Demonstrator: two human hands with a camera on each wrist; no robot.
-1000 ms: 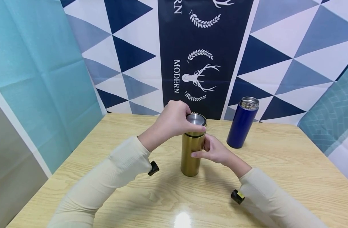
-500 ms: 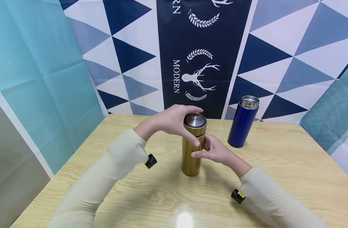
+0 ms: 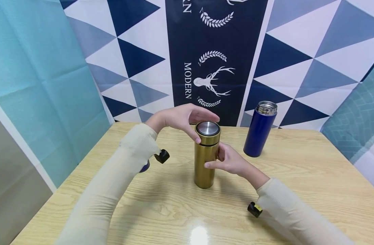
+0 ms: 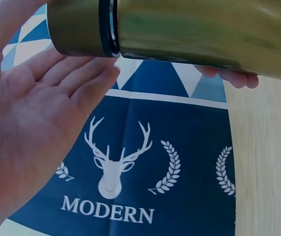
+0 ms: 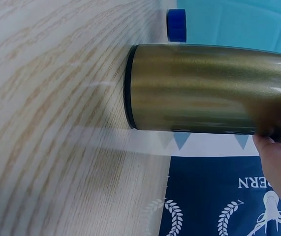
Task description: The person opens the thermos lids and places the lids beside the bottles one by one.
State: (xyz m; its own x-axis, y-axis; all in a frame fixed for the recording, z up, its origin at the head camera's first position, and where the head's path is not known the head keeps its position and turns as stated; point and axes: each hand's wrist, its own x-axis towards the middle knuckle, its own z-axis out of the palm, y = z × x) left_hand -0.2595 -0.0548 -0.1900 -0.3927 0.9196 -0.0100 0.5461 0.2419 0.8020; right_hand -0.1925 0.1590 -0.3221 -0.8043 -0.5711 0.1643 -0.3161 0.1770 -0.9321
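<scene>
A gold vacuum flask [image 3: 204, 166] stands upright on the wooden table, its lid [image 3: 208, 132] with a brushed steel top seated on the body. My right hand [image 3: 231, 160] grips the body from the right, thumb across the front; in the right wrist view its fingers lie at the flask's side. My left hand [image 3: 182, 118] is spread loosely at the lid, thumb by its near left side and fingers behind it. The left wrist view shows those fingers [image 4: 76, 73] straight, the palm apart from the lid. Whether the fingertips touch it, I cannot tell.
A blue flask [image 3: 260, 131] without a lid stands at the back right, steel mouth showing. Behind my left sleeve a small blue round thing [image 3: 145, 166] is mostly hidden; the right wrist view shows it as a blue cap [image 5: 176, 25]. Patterned cloth hangs behind the table.
My left hand has loosened from the lid, its thumb shifting down and then back left around the rim. The right hand and gold flask have stayed put. The blue cap has come into view.
</scene>
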